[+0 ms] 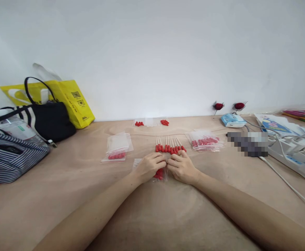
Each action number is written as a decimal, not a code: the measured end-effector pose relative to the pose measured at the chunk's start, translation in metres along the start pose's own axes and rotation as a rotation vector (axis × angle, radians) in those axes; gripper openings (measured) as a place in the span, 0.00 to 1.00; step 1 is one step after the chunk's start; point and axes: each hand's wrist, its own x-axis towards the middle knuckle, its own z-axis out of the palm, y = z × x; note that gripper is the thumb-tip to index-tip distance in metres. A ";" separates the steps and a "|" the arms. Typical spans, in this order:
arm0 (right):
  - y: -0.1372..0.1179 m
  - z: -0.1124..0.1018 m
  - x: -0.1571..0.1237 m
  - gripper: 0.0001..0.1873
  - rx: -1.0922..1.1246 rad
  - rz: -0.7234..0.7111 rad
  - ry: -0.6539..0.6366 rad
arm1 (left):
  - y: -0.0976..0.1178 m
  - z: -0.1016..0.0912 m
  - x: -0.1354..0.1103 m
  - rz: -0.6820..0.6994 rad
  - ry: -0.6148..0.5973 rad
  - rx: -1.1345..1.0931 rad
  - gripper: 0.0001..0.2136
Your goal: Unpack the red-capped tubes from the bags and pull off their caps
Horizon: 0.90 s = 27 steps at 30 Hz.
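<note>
My left hand and my right hand meet at the table's middle, fingers curled and pinching the upper part of a small clear zip bag. Red-ended pieces show through its plastic, partly covered by my left fingers. Just beyond my fingertips lies a row of pale tapered sticks with red ends, red ends toward me. Another flat clear bag peeks out beside my left hand. Stacked zip bags with red-ended sticks rest to the left and to the right.
By the wall are two small groups of red pieces on clear plastic. A striped pouch, a black bag and a yellow bag crowd the left. On the right are a tissue pack, a power strip, cables and papers.
</note>
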 end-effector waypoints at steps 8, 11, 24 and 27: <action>0.009 0.001 -0.001 0.16 0.098 0.073 -0.158 | -0.004 -0.005 -0.001 -0.049 -0.015 -0.136 0.16; 0.013 -0.001 -0.005 0.13 0.138 0.099 -0.147 | -0.004 -0.006 -0.003 -0.131 0.027 -0.182 0.15; 0.016 -0.007 -0.010 0.10 0.566 0.228 -0.227 | 0.011 -0.032 -0.049 -0.427 -0.173 -0.346 0.22; 0.015 -0.003 -0.010 0.12 0.599 0.272 -0.219 | 0.010 -0.031 -0.047 -0.423 -0.171 -0.364 0.23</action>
